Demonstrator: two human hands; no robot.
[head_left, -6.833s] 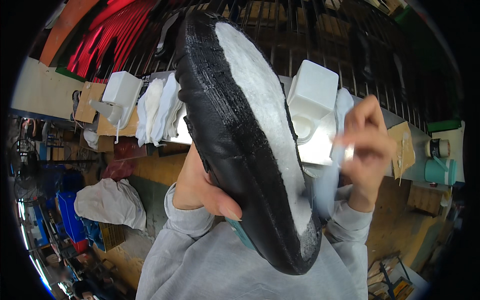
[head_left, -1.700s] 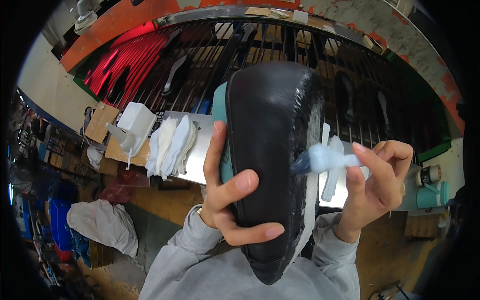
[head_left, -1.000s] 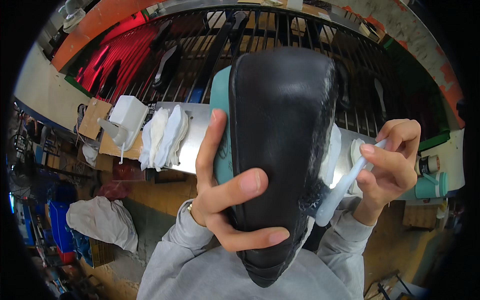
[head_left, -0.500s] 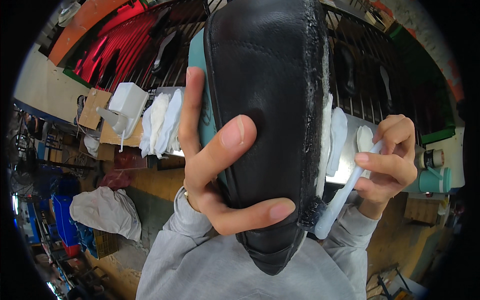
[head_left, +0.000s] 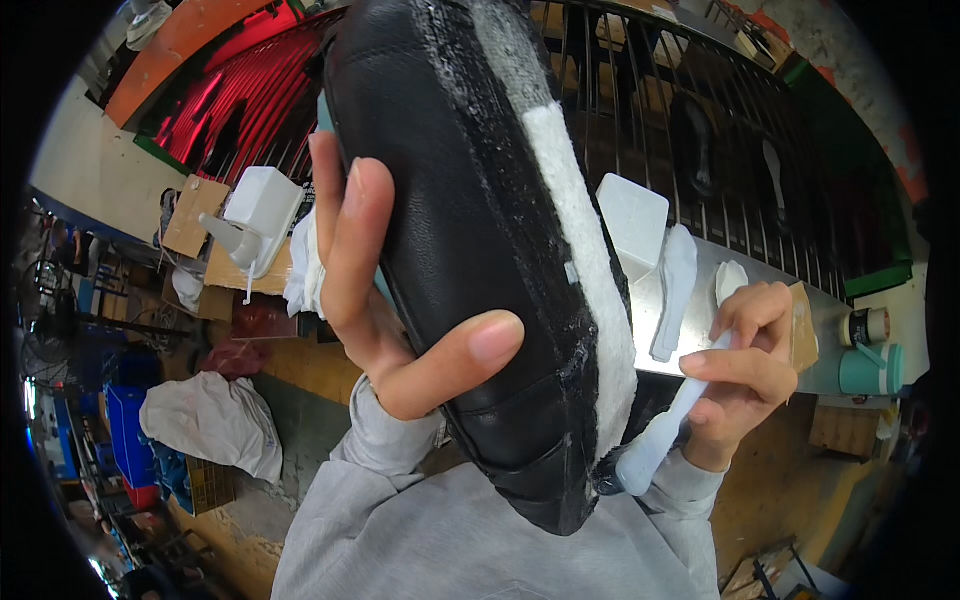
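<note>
My left hand (head_left: 400, 330) grips a black leather shoe upper (head_left: 450, 230) from its left side, thumb across the leather and fingers spread. A sliver of teal, perhaps the last inside, shows behind its left edge. Along the right edge runs a rough, scuffed black band beside a whitish fibrous strip (head_left: 580, 230). My right hand (head_left: 750, 360) pinches the pale, translucent handle of a small brush (head_left: 660, 430). Its dark bristles touch or nearly touch the edge near the shoe's lower end; the shoe partly hides them.
Behind the shoe stands a slatted metal rack (head_left: 700, 90) bearing dark shoe parts. White pale strips (head_left: 675, 290) and a white container (head_left: 633, 225) sit on the metal shelf. A white dispenser (head_left: 262, 205) is at left, a teal jug (head_left: 868, 368) at right, a white sack (head_left: 215, 425) lower left.
The shoe has tilted, its top leaning left and more of the whitish strip facing me. My right hand and the brush have moved slightly down and left along the edge.
</note>
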